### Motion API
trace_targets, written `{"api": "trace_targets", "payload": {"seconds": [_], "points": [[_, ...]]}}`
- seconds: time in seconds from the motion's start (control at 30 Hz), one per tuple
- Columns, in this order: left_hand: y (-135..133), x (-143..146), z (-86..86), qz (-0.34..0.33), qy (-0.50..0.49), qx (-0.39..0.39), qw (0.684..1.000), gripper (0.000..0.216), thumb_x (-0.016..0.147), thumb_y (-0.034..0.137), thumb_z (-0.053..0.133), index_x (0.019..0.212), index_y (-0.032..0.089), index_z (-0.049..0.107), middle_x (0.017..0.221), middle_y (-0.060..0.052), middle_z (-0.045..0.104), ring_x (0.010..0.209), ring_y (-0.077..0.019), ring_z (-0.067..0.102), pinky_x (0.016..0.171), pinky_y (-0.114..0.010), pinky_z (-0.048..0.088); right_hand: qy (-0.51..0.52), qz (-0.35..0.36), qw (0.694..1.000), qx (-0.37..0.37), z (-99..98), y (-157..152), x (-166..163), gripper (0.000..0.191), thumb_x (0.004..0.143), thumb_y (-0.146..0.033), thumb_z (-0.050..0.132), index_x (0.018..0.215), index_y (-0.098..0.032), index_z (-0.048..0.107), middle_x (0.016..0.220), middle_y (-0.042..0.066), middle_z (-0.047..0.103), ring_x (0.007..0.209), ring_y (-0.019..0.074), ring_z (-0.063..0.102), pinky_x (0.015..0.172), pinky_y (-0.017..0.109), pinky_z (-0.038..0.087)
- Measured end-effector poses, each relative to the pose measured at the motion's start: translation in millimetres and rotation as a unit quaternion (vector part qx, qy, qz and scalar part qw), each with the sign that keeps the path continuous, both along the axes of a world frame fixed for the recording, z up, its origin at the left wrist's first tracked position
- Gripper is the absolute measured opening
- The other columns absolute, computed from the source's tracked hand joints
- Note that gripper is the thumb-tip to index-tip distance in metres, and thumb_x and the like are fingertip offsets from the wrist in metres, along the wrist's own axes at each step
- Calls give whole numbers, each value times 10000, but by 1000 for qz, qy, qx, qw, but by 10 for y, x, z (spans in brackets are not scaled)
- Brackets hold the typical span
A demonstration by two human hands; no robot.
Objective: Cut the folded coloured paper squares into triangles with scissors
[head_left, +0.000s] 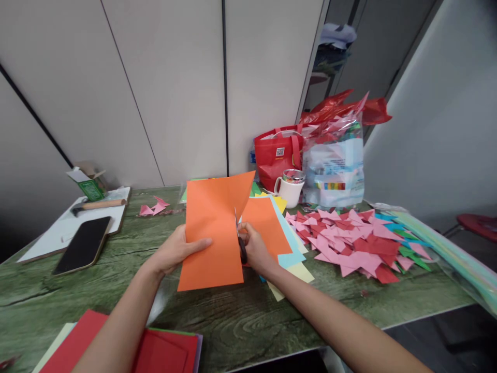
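Note:
An orange sheet of paper [212, 233] is held upright over the green table [240, 316], partly split down its middle. My left hand [176, 251] pinches the sheet's left half, thumb in front. My right hand [256, 248] grips a pair of scissors [240, 243] whose blades sit in the cut, pointing up. The sheet's right half [264, 223] hangs behind the scissors. Under my right hand lie loose blue, yellow and green sheets [297, 259].
A heap of pink and red folded paper triangles [349, 241] lies to the right. Behind stand a white mug [290, 189], a red bag [277, 155] and a clear plastic bag [336, 166]. A phone [83, 243], hammer [97, 205] and white board sit left; red sheets [155, 352] lie near.

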State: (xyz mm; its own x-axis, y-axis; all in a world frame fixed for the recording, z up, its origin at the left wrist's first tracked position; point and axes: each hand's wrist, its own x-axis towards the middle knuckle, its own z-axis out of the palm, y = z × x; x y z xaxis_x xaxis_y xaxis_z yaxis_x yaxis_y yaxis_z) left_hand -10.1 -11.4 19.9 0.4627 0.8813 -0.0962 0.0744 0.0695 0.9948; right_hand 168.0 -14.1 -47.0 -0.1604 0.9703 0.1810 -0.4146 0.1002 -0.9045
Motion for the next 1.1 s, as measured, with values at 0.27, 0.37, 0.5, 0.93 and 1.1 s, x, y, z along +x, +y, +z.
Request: {"api": "trace_targets", "payload": {"seconds": [0.27,0.37,0.5,0.93,1.1], "points": [[49,22,-51,53,-59,-14,997,283,687,297,632,918,136,607,861,-82,687,683,-173,634,593,-256,504,-16,16,1000,-10,47,-40,-13,397,550,-233,656,759,-220,319,514,-102,510,376,68,450,365,173,353],[47,45,-45,101,-52,-40,993,269,691,346,617,857,134,616,752,-64,695,582,-162,626,541,-266,505,-23,23,999,4,34,-39,-22,394,561,-248,660,758,-219,320,473,-118,473,355,53,414,365,161,320],[38,60,-26,132,-20,-30,991,241,668,360,633,765,140,621,667,-35,687,530,-152,612,495,-250,496,-36,24,999,24,18,-34,-30,366,598,-282,647,760,-218,325,427,-139,414,318,29,321,356,153,263],[17,89,5,148,19,8,989,238,653,363,641,756,149,626,630,-2,665,476,-115,574,439,-199,458,-30,16,999,27,75,-71,-47,402,571,-277,668,745,-212,311,435,-137,416,349,22,291,376,151,219],[10,86,17,155,37,16,987,239,649,364,641,755,150,625,618,-1,663,450,-107,558,404,-184,432,-34,18,999,31,66,-66,-44,360,615,-306,630,747,-216,309,415,-143,385,336,25,274,360,150,205]]}}
